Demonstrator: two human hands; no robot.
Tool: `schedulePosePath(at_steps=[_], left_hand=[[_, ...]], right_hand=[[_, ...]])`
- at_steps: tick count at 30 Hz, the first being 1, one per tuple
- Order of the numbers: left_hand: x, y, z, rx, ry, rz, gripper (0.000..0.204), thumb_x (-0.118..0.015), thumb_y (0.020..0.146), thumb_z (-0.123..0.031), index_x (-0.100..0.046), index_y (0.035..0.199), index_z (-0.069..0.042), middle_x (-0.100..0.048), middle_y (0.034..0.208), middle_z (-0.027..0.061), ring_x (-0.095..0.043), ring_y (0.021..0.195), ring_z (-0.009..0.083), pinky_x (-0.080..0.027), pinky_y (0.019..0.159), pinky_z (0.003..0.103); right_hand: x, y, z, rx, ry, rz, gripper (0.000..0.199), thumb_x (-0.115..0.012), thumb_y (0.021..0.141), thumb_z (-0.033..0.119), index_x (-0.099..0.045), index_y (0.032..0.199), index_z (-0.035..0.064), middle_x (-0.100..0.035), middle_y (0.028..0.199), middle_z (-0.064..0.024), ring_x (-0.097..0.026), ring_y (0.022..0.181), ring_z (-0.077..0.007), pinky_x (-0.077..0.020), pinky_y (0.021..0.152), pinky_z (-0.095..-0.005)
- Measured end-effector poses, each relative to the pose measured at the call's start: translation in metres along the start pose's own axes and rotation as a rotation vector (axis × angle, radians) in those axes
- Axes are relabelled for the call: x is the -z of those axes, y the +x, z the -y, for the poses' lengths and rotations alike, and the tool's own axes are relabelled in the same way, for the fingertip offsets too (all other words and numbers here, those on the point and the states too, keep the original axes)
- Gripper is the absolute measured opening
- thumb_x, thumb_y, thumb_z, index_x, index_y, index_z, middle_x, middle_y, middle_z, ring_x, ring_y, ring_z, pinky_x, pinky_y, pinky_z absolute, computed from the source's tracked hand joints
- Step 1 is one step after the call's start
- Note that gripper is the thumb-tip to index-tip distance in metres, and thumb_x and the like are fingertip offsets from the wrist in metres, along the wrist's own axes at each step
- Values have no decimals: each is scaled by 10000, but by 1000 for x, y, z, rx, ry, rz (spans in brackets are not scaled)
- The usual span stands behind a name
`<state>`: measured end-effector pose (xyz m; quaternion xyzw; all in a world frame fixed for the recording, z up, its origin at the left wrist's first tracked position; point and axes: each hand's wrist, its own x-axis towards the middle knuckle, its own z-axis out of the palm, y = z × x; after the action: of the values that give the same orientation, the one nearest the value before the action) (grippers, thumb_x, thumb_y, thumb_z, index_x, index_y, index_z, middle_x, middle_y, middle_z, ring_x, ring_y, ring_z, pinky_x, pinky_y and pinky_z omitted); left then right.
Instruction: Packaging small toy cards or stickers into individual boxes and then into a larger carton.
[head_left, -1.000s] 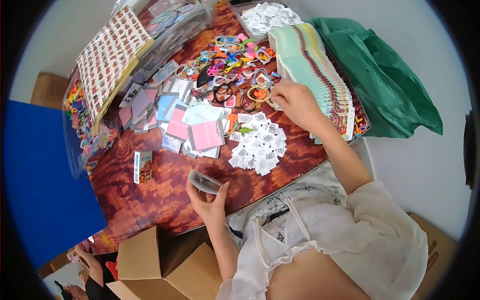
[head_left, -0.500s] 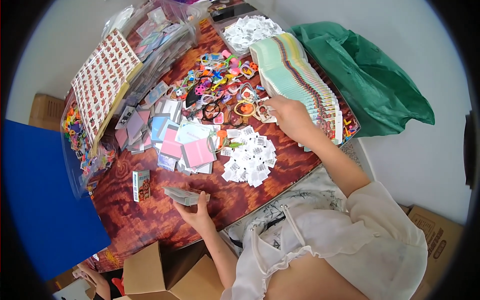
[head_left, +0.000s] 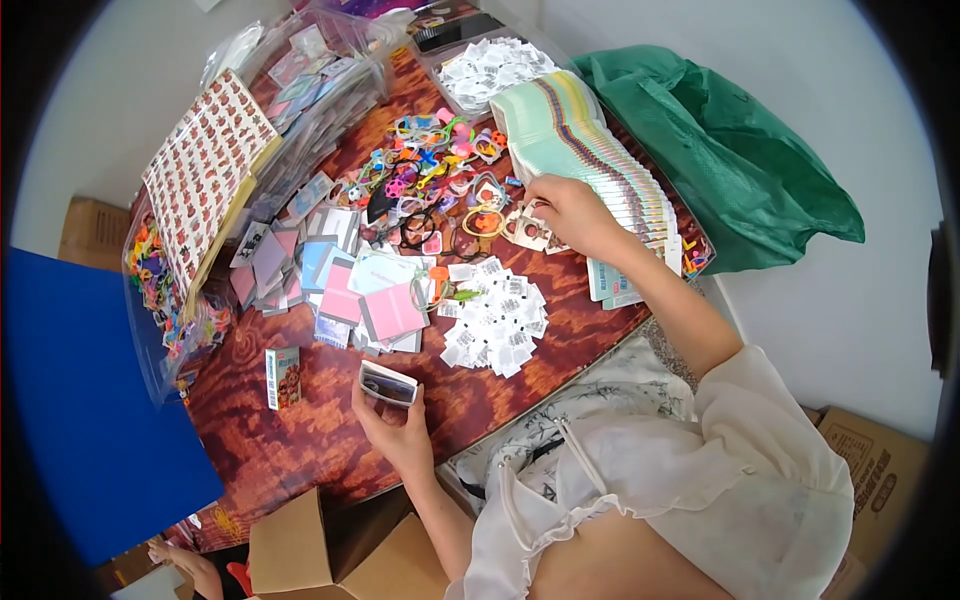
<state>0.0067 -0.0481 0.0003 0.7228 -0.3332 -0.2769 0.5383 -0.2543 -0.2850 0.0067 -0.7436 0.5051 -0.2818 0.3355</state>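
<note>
My left hand point(head_left: 400, 438) grips a small card box point(head_left: 390, 384) over the front of the table; its top is open toward me and something dark shows inside. At the right, my right hand point(head_left: 578, 214) is bent with fingers together over a few small picture cards point(head_left: 528, 232) with brown designs. Whether a card is pinched in it is hidden. Beside those cards lies a heap of colourful hair ties and trinkets point(head_left: 430, 180). A fanned row of flat printed boxes point(head_left: 590, 150) runs behind my right hand. One filled-out printed box point(head_left: 283, 378) stands upright left of my left hand.
Small white packets form a pile point(head_left: 495, 320) in the middle, next to pink and blue cards point(head_left: 390, 305). Clear bins point(head_left: 150, 340) and a sticker sheet point(head_left: 210, 150) stand left. A green bag point(head_left: 720, 170) lies right. An open carton point(head_left: 290, 545) and another person's hand point(head_left: 180, 560) are below.
The box in my left hand went from lying flattish to tilted up, its opening now showing. My right hand shifted slightly, and more of the picture cards now show beneath it.
</note>
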Motion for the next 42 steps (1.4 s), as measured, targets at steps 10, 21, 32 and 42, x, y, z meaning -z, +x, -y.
schedulePosePath(at_steps=[10,21,32,42], left_hand=[[16,-5,-7,-77,205,-54,779,-771,753,62,-376,1420,-16,-485,1292,134,-550,1111,222,-529,872,320],[8,-10,-13,22,124,-65,797,-818,735,-28,-409,1418,-44,-486,1287,92,-503,1094,205,-494,800,305],[18,-17,-3,34,122,-74,810,-800,755,4,-371,1441,-42,-459,1324,97,-526,1085,204,-510,847,323],[25,-18,1,82,32,-72,810,-784,760,35,-359,1446,-39,-442,1325,114,-516,1110,209,-519,868,312]], right_hand=[[4,-18,23,141,38,249,88,-669,808,97,-605,818,36,-622,772,-103,-628,727,-279,-475,664,-365],[-36,-59,19,143,-141,258,106,-649,814,74,-587,896,48,-593,927,-108,-610,894,-312,-474,752,-415],[-43,-60,9,164,-142,101,119,-669,806,65,-568,861,38,-536,881,-103,-581,836,-302,-462,721,-389],[-30,-61,30,28,216,273,163,-674,819,42,-610,962,-8,-671,929,-95,-663,865,-201,-504,766,-331]])
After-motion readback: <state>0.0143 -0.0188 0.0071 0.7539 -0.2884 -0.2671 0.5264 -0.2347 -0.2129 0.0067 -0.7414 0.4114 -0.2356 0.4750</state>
